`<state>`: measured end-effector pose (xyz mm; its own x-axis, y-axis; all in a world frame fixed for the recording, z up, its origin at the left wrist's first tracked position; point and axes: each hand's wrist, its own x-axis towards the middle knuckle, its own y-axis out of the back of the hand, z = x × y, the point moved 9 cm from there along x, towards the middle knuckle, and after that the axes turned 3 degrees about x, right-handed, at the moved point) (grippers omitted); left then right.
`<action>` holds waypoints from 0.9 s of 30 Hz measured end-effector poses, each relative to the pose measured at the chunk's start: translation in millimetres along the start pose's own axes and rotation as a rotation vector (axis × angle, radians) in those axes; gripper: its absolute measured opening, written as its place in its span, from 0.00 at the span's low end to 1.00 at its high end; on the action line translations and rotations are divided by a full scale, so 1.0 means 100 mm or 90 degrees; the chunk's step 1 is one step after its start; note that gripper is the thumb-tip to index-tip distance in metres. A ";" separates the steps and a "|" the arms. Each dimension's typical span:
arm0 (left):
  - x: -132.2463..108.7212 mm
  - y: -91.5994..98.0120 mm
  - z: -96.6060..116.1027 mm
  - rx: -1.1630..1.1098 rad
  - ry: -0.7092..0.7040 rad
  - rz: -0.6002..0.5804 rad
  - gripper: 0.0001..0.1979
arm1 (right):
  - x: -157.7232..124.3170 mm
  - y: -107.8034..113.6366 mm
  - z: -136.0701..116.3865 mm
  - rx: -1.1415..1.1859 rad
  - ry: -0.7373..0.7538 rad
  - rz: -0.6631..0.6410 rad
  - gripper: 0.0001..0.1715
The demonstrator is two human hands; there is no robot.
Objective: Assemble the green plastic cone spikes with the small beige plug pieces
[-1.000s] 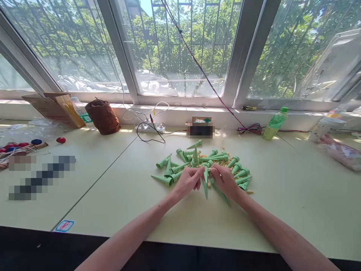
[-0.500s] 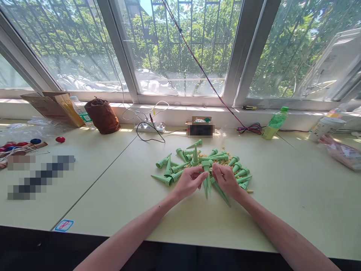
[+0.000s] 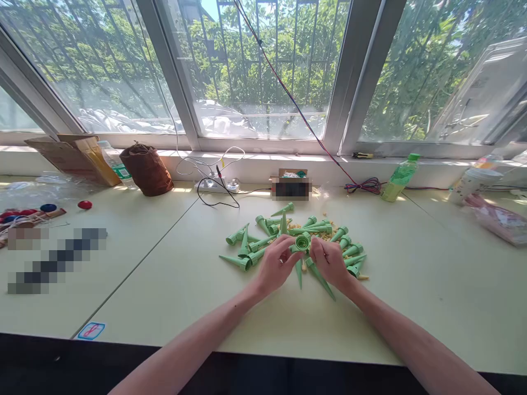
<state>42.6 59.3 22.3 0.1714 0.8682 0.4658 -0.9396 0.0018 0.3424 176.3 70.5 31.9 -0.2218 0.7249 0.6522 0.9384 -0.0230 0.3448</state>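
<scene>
My left hand (image 3: 276, 264) is closed on a green plastic watering spike (image 3: 302, 242), whose round, hollow wide end faces me. Close against its right side is my right hand (image 3: 329, 260), fingers curled in a pinch; whatever they hold, if anything, is hidden. Around both hands lies a loose heap of similar green spikes (image 3: 256, 245), one of them standing point up. Small yellowish pieces (image 3: 325, 236) are scattered among them. Below my hands, another spike (image 3: 323, 281) points toward me.
Behind the heap are a pixelated dark box (image 3: 291, 190) and a power strip (image 3: 214, 184) with cables. A green-capped bottle (image 3: 400, 178) and a paper cup (image 3: 473, 184) stand to the right. To the left are a brown pouch (image 3: 146, 170), a cardboard box (image 3: 76, 159) and a red ball (image 3: 84, 204).
The spike in my left hand has turned from pointing down to showing its hollow wide end toward me. Both hands stay in nearly the same place.
</scene>
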 end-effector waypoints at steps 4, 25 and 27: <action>0.01 0.04 -0.07 -0.063 0.070 0.035 0.16 | -0.02 0.09 -0.01 -0.017 0.009 0.055 0.29; -0.02 -0.16 -0.18 -0.199 0.187 -0.171 0.24 | -0.01 -0.04 0.00 -0.045 0.037 -0.046 0.26; -0.02 -0.15 -0.18 -0.179 0.164 -0.157 0.23 | 0.00 -0.03 -0.01 -0.045 0.031 -0.047 0.27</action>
<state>50.9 66.3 2.0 0.3549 0.9196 0.1682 -0.9298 0.3285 0.1659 172.8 70.4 31.5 -0.3031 0.6924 0.6547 0.8986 -0.0210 0.4383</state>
